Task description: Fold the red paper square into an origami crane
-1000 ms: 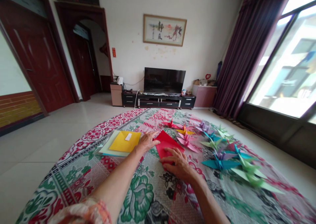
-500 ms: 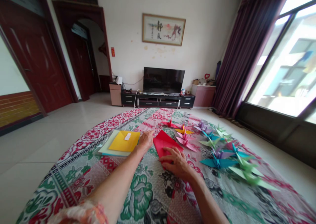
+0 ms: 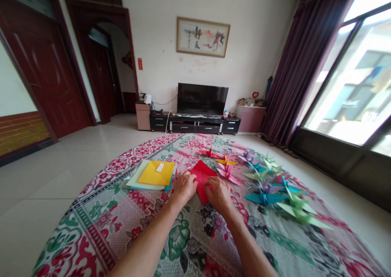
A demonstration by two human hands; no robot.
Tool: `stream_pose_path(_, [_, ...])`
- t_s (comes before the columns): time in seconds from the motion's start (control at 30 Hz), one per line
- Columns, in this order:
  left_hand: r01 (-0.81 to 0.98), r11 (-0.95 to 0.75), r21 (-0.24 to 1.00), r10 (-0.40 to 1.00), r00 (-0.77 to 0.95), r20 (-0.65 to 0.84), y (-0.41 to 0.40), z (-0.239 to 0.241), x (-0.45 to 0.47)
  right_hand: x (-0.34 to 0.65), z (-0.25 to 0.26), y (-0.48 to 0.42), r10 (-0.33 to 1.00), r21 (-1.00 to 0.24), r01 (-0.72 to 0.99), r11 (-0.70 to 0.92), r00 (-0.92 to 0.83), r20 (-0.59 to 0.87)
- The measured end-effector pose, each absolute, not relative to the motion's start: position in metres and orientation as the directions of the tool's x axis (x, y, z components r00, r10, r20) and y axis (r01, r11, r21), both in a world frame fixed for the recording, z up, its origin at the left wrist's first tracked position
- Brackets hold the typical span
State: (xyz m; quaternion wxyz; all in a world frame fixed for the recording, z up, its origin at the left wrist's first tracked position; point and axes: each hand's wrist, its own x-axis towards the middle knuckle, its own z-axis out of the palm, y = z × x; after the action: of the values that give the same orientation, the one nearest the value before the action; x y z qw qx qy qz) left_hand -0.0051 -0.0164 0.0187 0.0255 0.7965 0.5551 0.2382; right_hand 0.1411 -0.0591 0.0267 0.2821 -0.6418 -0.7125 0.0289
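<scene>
Red paper (image 3: 202, 175) lies on the tabletop (image 3: 100, 218), over a flowered cloth (image 3: 179, 234), right between the person's two hands. One corner points away toward the far side and another comes back toward the person. The left hand (image 3: 185, 186) is curled, its fingertips on the paper's left edge; the right hand (image 3: 219, 192) bends its fingers over the right side. From where I stand, I can't tell whether either thumb is pinching the sheet from beneath.

Just beside the left hand sits a stack of paper: a yellow sheet (image 3: 152, 176) with a small white label (image 3: 159, 168) on top, a pale green sheet (image 3: 137, 174) and a bit of blue (image 3: 169, 186) showing below. Off to the right, folded paper cranes are scattered: red (image 3: 210, 152), orange (image 3: 226, 161), pink (image 3: 228, 173), purple, blue (image 3: 265, 197) and green.
</scene>
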Motion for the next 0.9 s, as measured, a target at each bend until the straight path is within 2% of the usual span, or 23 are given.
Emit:
stream_pose_path(0.1, [0.864,-0.376,0.334,0.883,0.226,0.411,-0.023,0.013,0.0,0.149,0.021,-0.058,0.876,-0.396,0.917,0.052,0.148,0.458])
stream_pose_path(0.2, [0.876,-0.354,0.328,0.89,0.206,0.407,-0.028,0.01,0.006,0.155,0.015,-0.057,0.854,-0.392,0.92,-0.018,0.219,0.472])
stream_pose_path(0.6, [0.87,-0.364,0.331,0.889,0.219,0.402,-0.026,0.006,0.014,0.155,0.016,-0.058,0.888,-0.34,0.932,-0.127,0.26,0.38])
stream_pose_path(0.9, [0.832,-0.383,0.401,0.879,0.195,0.434,-0.021,0.004,0.005,0.159,0.013,-0.052,0.873,-0.36,0.931,-0.063,0.226,0.432])
